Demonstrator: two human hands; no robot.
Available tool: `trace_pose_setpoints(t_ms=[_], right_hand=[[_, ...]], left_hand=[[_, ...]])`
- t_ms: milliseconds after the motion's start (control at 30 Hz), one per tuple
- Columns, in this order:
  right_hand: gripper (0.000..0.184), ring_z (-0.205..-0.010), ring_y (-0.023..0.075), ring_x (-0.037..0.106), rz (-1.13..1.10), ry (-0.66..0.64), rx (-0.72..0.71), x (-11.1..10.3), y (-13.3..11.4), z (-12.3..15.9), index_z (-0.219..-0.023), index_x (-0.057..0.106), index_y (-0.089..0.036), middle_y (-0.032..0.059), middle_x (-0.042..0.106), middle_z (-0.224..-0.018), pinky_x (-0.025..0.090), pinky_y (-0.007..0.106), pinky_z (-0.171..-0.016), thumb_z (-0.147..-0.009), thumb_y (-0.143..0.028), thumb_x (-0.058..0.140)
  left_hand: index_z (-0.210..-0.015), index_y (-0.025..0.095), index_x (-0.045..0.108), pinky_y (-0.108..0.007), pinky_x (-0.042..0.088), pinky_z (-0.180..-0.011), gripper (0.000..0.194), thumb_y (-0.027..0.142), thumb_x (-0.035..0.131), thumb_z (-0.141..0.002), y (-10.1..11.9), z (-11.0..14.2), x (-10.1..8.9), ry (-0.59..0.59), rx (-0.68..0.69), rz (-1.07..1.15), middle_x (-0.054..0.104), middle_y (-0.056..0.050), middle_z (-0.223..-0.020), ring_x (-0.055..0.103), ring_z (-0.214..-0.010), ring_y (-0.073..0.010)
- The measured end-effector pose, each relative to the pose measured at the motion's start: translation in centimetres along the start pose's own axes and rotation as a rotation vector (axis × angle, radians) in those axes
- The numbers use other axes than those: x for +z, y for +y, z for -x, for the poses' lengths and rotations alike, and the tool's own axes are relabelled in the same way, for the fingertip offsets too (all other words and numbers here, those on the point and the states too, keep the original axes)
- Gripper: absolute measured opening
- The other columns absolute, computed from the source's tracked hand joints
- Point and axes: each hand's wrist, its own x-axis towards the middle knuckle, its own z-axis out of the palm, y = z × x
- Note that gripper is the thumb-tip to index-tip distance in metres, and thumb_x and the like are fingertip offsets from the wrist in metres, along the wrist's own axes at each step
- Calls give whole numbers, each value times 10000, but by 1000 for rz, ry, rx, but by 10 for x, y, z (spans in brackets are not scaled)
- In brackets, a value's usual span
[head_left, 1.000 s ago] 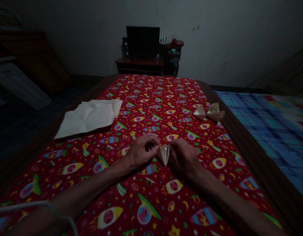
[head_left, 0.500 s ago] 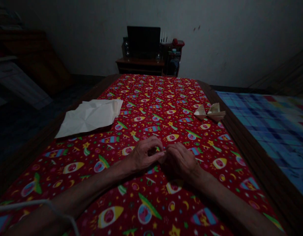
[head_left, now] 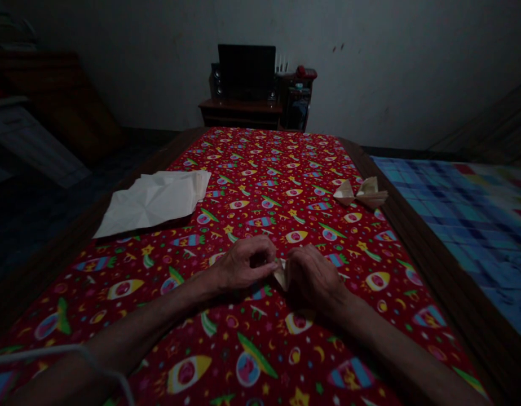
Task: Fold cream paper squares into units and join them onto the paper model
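Between my two hands, low over the middle of the patterned red cloth point(head_left: 260, 316), is a small piece of folded paper point(head_left: 281, 275). Only its pale pointed part shows; the rest is hidden by my fingers. My left hand point(head_left: 248, 262) pinches the paper's left side with thumb and curled fingers. On the other side, my right hand point(head_left: 314, 275) has its fingers closed over the paper's right edge. To the left lies a stack of creased pale paper sheets point(head_left: 153, 203). Folded paper pieces point(head_left: 368, 194) with pointed flaps stand at the right.
The cloth covers a table with a dark wooden edge point(head_left: 406, 225). A black monitor point(head_left: 246, 70) and speakers stand on a small desk by the wall. A white cable point(head_left: 85, 352) crosses over my left forearm. A blue checked sheet point(head_left: 459, 220) spreads at the right.
My left hand has shifted slightly left, and its fingers have drawn a little apart from the right hand. More of the folded paper shows between them.
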Motion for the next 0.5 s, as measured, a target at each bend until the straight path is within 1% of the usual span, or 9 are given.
trace_pose_setpoints(t_ms=[67,133,167,233,300,400,500], right_hand=[[158,-656,176,468,7,22,16,0,1,0,-935,472,-172,44,527,-718,419,295,-587,-885,-77,357],[153,-668,178,474,11,26,19,2,2,1,-942,469,-176,46,534,-732,425,298,-603,-884,-81,364],[148,-674,180,478,14,23,18,2,3,1,-940,469,-175,47,536,-734,426,299,-607,-886,-84,366],[136,-675,178,485,-3,20,24,4,4,2,-934,468,-170,48,536,-734,428,294,-603,-886,-90,369],[129,-655,169,484,-37,23,57,5,5,3,-933,471,-167,44,533,-728,424,282,-578,-887,-102,369],[141,-631,162,482,-68,9,98,6,4,3,-929,476,-175,33,530,-720,416,275,-556,-887,-109,358],[137,-648,167,490,-50,5,85,6,1,2,-913,470,-189,35,535,-727,416,282,-573,-894,-121,352]], left_hand=[[-710,149,542,-194,400,-545,82,181,567,-781,2,-1,0,44,-85,-57,545,0,-690,481,-583,-88],[-762,150,578,-188,393,-532,37,176,565,-785,3,-2,0,76,-135,-83,545,9,-682,470,-562,-81],[-794,151,600,-192,407,-552,45,183,569,-791,3,-2,-1,75,-133,-78,559,4,-694,489,-582,-87],[-842,152,639,-215,446,-628,83,208,598,-797,0,-3,-2,45,-84,-33,598,-23,-752,550,-679,-114],[-845,153,664,-236,469,-683,98,226,633,-787,-3,-3,-3,24,-36,24,619,-44,-797,583,-760,-139],[-817,150,675,-242,478,-688,77,207,629,-793,-8,-3,-3,42,-13,49,629,-54,-808,593,-763,-142],[-782,137,677,-234,476,-663,72,180,622,-798,-8,-1,0,100,-10,21,628,-56,-783,593,-724,-132]])
